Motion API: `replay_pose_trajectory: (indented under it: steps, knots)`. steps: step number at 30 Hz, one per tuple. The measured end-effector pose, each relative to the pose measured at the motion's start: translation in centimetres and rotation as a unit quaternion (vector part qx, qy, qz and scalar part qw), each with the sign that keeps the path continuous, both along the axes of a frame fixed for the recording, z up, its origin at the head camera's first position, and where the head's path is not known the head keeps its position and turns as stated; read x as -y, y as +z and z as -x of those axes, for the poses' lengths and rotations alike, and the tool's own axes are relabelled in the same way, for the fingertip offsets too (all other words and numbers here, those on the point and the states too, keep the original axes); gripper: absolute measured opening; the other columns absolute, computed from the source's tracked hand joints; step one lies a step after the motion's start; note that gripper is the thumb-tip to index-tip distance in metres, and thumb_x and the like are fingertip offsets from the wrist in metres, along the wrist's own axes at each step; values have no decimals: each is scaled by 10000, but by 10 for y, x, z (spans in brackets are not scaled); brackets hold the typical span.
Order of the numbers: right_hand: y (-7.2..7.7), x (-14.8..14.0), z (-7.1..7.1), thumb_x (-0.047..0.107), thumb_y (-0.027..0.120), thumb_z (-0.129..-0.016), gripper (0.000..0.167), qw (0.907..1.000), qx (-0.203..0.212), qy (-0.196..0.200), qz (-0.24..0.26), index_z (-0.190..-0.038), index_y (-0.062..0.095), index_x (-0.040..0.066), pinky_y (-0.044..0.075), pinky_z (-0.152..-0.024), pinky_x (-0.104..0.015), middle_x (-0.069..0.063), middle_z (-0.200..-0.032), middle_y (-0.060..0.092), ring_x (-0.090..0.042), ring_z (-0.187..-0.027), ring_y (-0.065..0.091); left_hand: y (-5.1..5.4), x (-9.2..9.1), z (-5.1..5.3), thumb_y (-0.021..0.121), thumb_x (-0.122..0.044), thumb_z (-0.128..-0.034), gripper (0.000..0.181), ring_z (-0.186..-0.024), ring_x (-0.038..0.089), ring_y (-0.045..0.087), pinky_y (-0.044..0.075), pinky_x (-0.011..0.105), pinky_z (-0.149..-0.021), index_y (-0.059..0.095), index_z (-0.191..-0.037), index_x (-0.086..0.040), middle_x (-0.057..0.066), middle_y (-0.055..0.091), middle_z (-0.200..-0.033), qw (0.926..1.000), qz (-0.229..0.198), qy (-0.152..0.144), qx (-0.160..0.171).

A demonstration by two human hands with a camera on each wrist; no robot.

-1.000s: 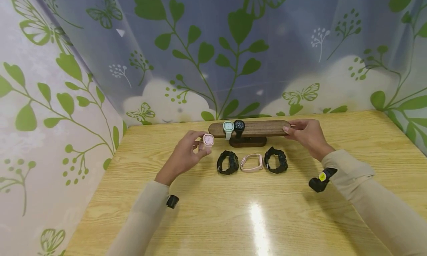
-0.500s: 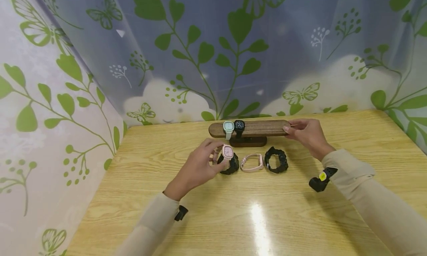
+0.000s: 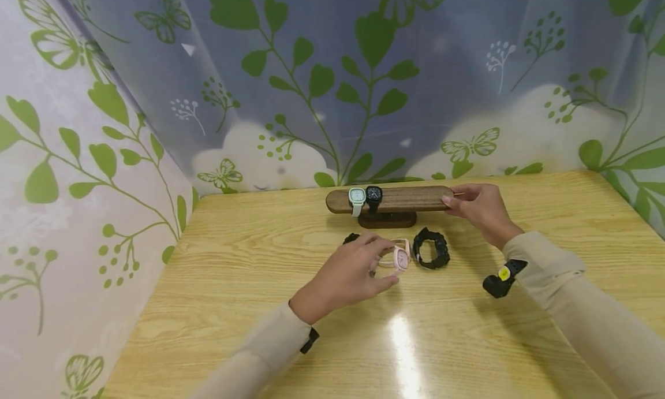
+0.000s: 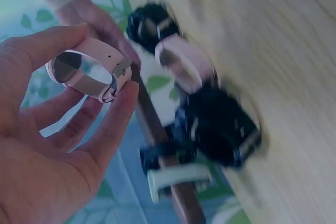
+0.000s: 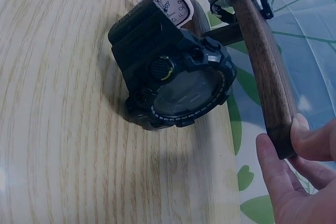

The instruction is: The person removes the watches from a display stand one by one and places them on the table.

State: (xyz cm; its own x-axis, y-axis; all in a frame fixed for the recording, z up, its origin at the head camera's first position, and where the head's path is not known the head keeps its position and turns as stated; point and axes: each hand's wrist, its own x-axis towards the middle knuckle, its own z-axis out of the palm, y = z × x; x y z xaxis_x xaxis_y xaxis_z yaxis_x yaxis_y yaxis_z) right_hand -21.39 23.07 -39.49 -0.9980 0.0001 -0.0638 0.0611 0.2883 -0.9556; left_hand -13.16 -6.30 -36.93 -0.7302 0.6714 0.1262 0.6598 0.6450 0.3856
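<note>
My left hand (image 3: 353,272) holds a pink wristwatch (image 3: 400,259) between thumb and fingers above the table; its buckled strap (image 4: 102,56) shows in the left wrist view. Below, a second pink watch (image 3: 407,246) is partly covered by the held one. My left hand mostly hides a black watch (image 3: 351,237). A bulky black watch (image 3: 439,250) stands on its side to the right. My right hand (image 3: 480,214) pinches the right end of a brown wooden watch stand (image 3: 415,199). Strapped around the stand's left part are a mint-green watch (image 3: 357,196) and a black square watch (image 3: 373,194).
The stand's base (image 3: 387,220) rests on the light wooden table (image 3: 223,243), near its back edge. Behind hangs a leaf-and-butterfly patterned curtain (image 3: 291,99). Each sleeve has a black wrist device at the cuff.
My left hand has moved right and toward the front with the pink watch, passing over the left black watch. My right hand has stayed at the stand's end.
</note>
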Motion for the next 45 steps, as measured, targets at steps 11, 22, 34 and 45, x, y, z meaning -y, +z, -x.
replay_pose_trajectory:
  steps: [11, 22, 34, 45]
  knots:
    - [0, 1, -1, 183, 638, -1020, 542, 10000, -47, -9, -66, -1434, 463, -121, 564, -939, -376, -265, -1245, 550, -114, -908, 735, -15, -51, -1, 742, -449, -924, 524, -1083, 115, 615, 535, 333, -964, 643, -1344, -151, -8, 617, -1276, 9959, 788, -455, 1]
    - [1, 0, -2, 183, 635, -1022, 532, 10000, -61, -13, -56, -1428, 469, -119, 572, -928, -359, -260, -1243, 556, -107, -907, 733, -31, -83, -3, 702, -508, -935, 447, -1007, 79, 624, 539, 244, -873, 685, -1271, -214, -47, 631, -1255, 9904, 1201, -677, 135]
    - [0, 0, -1, 172, 637, -1020, 536, 10000, -96, 9, -5, -1426, 464, -130, 573, -924, -362, -275, -1262, 546, -74, -879, 727, -39, -96, -3, 743, -506, -894, 352, -753, 12, 512, 478, 217, -662, 720, -1134, -250, -103, 605, -1011, 9846, 1546, -767, -293]
    - [0, 0, -2, 170, 630, -1024, 522, 10000, -35, 0, -41, -1426, 469, -121, 568, -937, -377, -265, -1259, 546, -78, -885, 728, -41, -102, -4, 745, -533, -890, 360, -686, 31, 488, 471, 201, -577, 705, -1076, -227, -82, 593, -995, 9816, 1749, -709, -279]
